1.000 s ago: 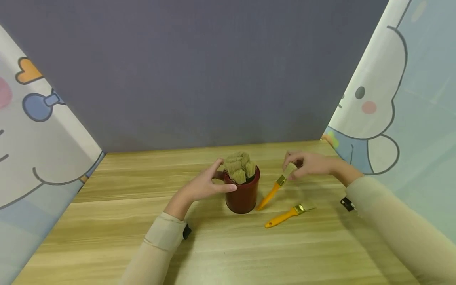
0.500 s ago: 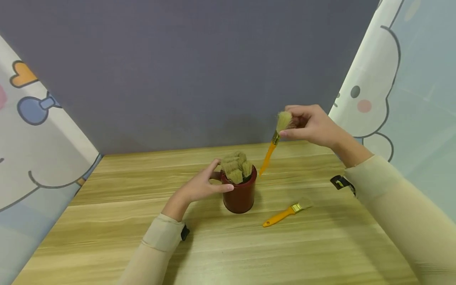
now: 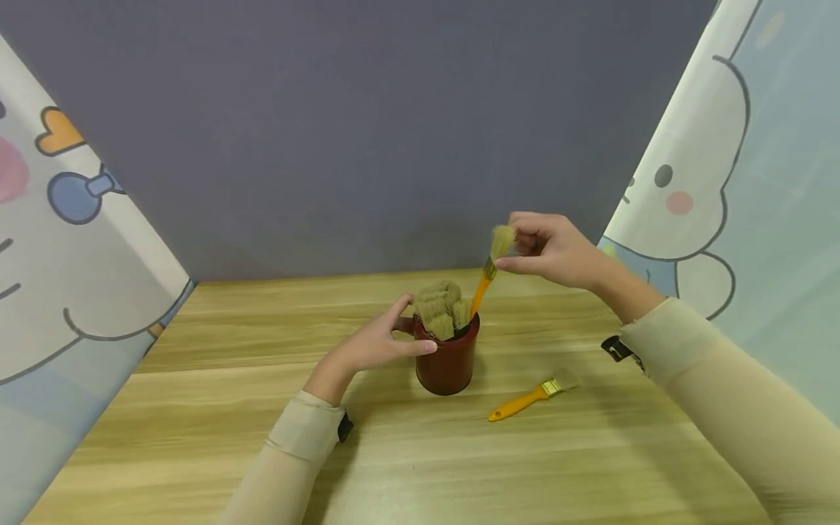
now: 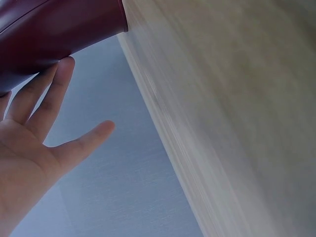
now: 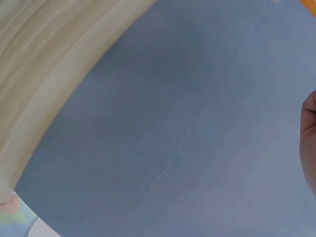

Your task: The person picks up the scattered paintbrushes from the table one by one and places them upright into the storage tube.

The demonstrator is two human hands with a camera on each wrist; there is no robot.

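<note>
A dark red cup (image 3: 446, 370) stands upright on the table, with several paintbrushes (image 3: 438, 306) in it, bristles up. My left hand (image 3: 367, 344) holds the cup from the left, thumb at the front near the rim. In the left wrist view, fingertips touch the cup wall (image 4: 59, 29), while another finger stands apart from it. My right hand (image 3: 558, 251) pinches a paintbrush (image 3: 482, 288) near its metal ferrule and bristles. Its orange handle points down, the lower end at the cup's right rim; whether it is inside is hard to tell.
Another paintbrush (image 3: 525, 401) with an orange handle lies on the wooden table (image 3: 216, 408), right of the cup. A grey panel (image 3: 394, 146) rises behind the table. Cartoon-printed sheets (image 3: 695, 175) flank both sides.
My right hand lifted the paintbrush off the table, then brought it left and slightly down to the cup's rim. My left hand stays on the cup.
</note>
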